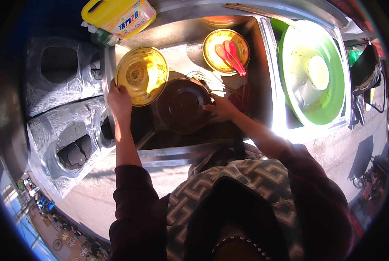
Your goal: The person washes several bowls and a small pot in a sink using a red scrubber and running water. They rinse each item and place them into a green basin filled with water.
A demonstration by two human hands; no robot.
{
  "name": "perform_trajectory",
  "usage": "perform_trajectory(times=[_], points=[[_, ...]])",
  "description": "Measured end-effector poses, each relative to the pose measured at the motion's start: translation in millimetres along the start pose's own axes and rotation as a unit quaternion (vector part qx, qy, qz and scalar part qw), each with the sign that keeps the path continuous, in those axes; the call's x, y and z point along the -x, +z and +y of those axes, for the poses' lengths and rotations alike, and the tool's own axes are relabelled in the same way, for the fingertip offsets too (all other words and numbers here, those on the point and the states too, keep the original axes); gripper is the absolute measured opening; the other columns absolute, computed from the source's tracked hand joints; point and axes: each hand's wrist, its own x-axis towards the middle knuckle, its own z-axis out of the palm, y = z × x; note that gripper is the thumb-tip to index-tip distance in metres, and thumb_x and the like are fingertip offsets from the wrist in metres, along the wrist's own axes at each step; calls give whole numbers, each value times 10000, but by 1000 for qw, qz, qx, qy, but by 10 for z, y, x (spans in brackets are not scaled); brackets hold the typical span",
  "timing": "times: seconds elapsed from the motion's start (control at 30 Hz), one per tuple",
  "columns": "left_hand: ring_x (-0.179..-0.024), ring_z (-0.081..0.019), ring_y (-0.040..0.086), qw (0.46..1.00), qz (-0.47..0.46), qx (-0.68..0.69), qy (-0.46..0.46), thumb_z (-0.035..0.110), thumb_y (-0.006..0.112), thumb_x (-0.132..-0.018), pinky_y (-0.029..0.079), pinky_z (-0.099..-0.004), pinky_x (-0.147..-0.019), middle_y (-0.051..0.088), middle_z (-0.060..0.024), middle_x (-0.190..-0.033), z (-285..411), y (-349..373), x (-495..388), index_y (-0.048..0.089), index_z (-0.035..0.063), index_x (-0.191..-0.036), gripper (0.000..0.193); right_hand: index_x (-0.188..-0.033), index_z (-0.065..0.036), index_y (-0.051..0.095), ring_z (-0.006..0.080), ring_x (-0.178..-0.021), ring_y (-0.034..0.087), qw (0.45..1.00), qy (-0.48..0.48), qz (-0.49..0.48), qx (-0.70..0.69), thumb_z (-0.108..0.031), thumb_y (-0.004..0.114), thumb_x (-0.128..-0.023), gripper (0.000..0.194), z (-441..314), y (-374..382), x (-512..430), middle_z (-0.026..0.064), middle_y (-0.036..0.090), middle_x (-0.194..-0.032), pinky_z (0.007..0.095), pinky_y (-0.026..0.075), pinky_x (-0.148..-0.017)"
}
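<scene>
My left hand (120, 99) grips the lower left rim of a yellow patterned bowl (141, 76), tilted up at the left side of a metal sink (266, 75). In my right hand (222, 107) is the right rim of a dark brown bowl (184, 106), with the thumb over its edge. The brown bowl's left edge meets or overlaps the yellow bowl; whether they touch I cannot tell. Farther back in the sink sits another yellow bowl (210, 62), with two red soup spoons (231, 55) lying in it. Several chopsticks (225, 88) lie partly hidden behind the brown bowl.
To the right, a large green basin (338, 81) holds liquid and a pale round bowl (318, 72). Long wooden sticks (263, 13) rest along the back ledge. A yellow detergent jug (122, 16) and a green bottle (103, 37) stand back left, beside foil-wrapped blocks (64, 88).
</scene>
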Motion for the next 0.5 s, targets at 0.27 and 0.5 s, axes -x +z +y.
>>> perform_trajectory(times=[0.27,0.5], points=[[-1020,-167,582,817,-183,533,-117,29,575,-867,434,-281,-925,598,-86,-1155,1039,224,1171,502,-28,-1235,379,-1472,-38,255,176,-1215,481,892,-140,0,-430,-252,732,-842,818,-776,-807,1219,150,481,-1371,300,335,-1059],[-1150,-233,536,658,-477,578,-68,218,659,-877,458,-344,-934,481,-139,-1352,2013,244,1900,313,58,-1434,675,-1069,80,613,203,-758,669,845,-36,271,-459,-31,620,-859,237,-4,-1873,2165,140,681,-955,318,561,-637]])
